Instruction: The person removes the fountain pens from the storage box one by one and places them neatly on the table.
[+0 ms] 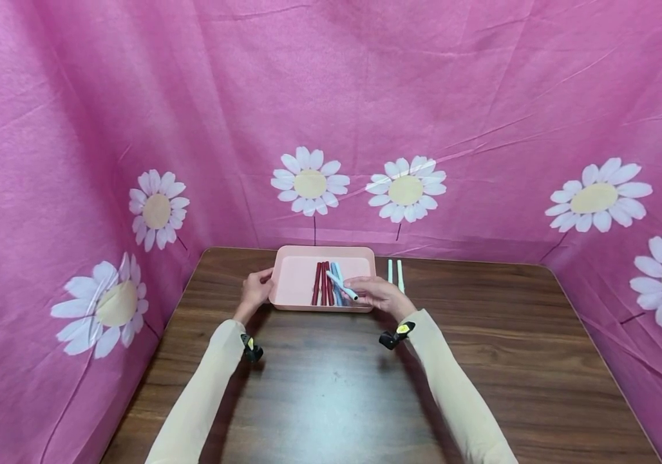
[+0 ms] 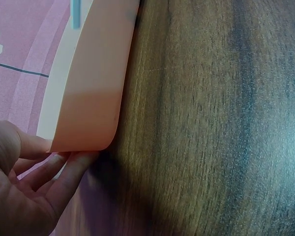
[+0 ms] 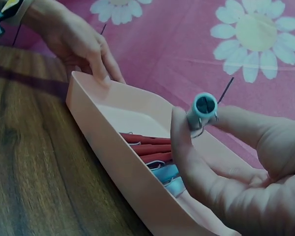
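My left hand (image 1: 255, 293) grips the left side of a pink tray (image 1: 292, 277), the thumb at the rim and the fingers against the outer wall in the left wrist view. Over the tray's right part, my right hand (image 1: 382, 295) pinches a pale blue pen (image 1: 344, 287) between thumb and fingers. In the right wrist view, the round end of this pen, with a metal clip beside it, points at the camera. Red pens (image 1: 322, 283) lie side by side in the tray, with blue pens (image 3: 165, 173) next to them on the right, partly hidden by the held pen.
Two pale pens (image 1: 400, 274) lie on the wooden table (image 1: 331, 386) to the right of the tray, partly behind my right hand. A pink cloth (image 1: 360, 116) printed with white daisies hangs behind the table and along its sides.
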`<state>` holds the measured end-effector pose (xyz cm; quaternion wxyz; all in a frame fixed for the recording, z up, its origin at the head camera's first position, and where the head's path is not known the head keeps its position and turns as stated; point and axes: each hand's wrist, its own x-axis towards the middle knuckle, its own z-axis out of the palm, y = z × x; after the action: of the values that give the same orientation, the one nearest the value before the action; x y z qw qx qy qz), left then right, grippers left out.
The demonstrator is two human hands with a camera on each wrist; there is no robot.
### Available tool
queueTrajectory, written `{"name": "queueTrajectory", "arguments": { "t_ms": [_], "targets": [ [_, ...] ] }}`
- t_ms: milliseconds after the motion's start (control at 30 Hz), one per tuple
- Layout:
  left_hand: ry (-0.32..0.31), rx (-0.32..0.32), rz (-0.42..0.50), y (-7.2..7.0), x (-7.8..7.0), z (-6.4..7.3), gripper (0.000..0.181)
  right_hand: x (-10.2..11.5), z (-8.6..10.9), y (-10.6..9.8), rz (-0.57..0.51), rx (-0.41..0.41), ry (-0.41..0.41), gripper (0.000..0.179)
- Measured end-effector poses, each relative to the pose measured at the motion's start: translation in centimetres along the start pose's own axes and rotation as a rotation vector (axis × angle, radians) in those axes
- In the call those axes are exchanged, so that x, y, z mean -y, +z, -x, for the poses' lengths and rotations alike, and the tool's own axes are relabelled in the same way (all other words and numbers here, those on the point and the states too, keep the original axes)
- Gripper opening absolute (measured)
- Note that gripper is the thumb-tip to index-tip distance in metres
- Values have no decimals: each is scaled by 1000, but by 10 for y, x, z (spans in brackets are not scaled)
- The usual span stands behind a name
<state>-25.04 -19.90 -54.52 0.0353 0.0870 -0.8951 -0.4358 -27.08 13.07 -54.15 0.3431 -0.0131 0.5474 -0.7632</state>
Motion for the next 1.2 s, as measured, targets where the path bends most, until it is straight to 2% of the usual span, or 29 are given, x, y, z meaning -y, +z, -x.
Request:
{"name": "queueTrajectory", "arguments": {
  "t_ms": [200, 367, 633, 800, 900, 1200],
  "targets": [
    [-5, 13, -7, 1, 2, -2, 44, 5, 7, -3, 72, -22, 14, 25],
    [-21, 18, -10, -1, 1, -1, 44, 13, 6, -2, 132, -58, 1, 36],
    [-10, 16, -37, 0, -1, -1, 44, 23, 9, -3, 204, -234, -61, 38],
    [-12, 15, -31, -2, -4, -1, 44, 27, 16, -7, 341, -300, -101, 45],
    [-13, 19, -31, -2, -5, -1, 44, 28, 20, -9, 396, -322, -115, 44],
    [-24, 18, -47, -2, -3, 1, 44, 35, 28, -23, 460, -351, -160, 49]
  ]
}}
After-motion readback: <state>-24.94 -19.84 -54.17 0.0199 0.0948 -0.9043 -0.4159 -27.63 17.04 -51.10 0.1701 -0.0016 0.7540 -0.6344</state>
